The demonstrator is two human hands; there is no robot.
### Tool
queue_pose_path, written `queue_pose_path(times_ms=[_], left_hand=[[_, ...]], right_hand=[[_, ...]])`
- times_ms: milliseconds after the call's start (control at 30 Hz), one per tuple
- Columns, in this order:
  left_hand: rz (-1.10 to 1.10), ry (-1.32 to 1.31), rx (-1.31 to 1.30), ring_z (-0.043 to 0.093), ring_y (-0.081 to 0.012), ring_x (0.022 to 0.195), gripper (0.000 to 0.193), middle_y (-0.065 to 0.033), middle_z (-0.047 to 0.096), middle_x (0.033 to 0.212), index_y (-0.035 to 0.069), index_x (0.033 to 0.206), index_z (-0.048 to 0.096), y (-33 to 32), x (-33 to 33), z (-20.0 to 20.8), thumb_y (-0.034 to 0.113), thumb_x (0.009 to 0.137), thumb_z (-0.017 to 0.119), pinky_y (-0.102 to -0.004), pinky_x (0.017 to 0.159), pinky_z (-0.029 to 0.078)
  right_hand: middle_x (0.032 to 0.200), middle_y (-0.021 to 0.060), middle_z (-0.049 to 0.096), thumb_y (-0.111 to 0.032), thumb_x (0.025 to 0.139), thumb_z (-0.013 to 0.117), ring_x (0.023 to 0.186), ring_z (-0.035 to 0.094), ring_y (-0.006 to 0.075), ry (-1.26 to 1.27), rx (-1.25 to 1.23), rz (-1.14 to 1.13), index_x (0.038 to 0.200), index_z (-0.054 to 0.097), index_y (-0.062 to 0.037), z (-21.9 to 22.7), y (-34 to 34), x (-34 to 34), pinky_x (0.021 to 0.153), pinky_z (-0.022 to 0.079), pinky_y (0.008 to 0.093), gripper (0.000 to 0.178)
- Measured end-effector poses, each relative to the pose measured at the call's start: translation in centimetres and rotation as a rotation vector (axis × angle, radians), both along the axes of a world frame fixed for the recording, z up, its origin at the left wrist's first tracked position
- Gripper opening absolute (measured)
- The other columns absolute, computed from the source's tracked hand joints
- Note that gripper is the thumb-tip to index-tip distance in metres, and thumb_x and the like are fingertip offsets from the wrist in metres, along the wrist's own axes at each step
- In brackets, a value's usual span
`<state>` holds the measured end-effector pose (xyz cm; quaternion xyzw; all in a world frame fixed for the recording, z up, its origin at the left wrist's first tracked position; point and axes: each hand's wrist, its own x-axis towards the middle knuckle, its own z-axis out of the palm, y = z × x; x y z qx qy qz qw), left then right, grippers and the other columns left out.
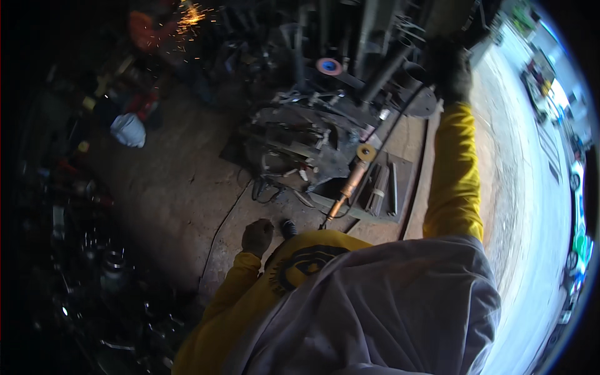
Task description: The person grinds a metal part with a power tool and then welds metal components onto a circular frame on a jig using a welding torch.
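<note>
My left hand [257,236], in a greyish work glove, hangs low beside my body with its fingers curled in; nothing shows in it. My right arm, in a yellow sleeve, stretches far forward. At its end my gloved right hand [460,78] meets a dark shape at the upper right, where shadow hides the fingers. Between the two hands lies a copper-coloured power grinder [353,182] with a round yellowish disc [365,152] at its far end. Beside it, several metal bars [377,190] rest on a flat metal plate [405,178].
A dark heap of metal scraps and tools [300,140] fills the middle. Behind it stand pipes and a blue-and-red disc [329,66]. Sparks [190,17] fly near a person at the upper left. A cable [219,228] crosses the floor, and a bright road [531,187] runs along the right.
</note>
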<state>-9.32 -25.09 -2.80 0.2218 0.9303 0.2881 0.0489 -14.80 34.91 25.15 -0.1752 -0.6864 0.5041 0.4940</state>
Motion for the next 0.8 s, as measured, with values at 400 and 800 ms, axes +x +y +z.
queue_pose_path(times_ms=[400, 800], left_hand=[[0.198, -0.38, -0.106, 0.067, -0.0364, 0.091, 0.023, -0.0179, 0.07, 0.093, 0.007, 0.093, 0.07, -7.2, 5.1, -5.2, 0.026, 0.085, 0.062, -0.0445, 0.08, 0.053], [-0.329, -0.359, -0.583, 0.068, -0.0288, 0.091, 0.026, -0.0104, 0.07, 0.092, 0.011, 0.084, 0.072, -12.6, 6.9, -13.5, 0.033, 0.085, 0.059, -0.0432, 0.078, 0.056]], right_hand=[[0.094, 0.0028, 0.066, -0.034, 0.095, 0.053, 0.083, 0.064, 0.0163, -0.022, 0.19, 0.05, 0.116, 0.063, -0.0091, -2.2, 7.0, -8.3, 0.071, 0.05, 0.0282, 0.034], [0.081, 0.0016, 0.064, -0.045, 0.095, 0.056, 0.068, 0.06, 0.0131, -0.009, -0.183, -0.013, 0.115, 0.065, -0.0105, -4.7, 3.0, -8.3, 0.059, 0.049, 0.0279, 0.041]])
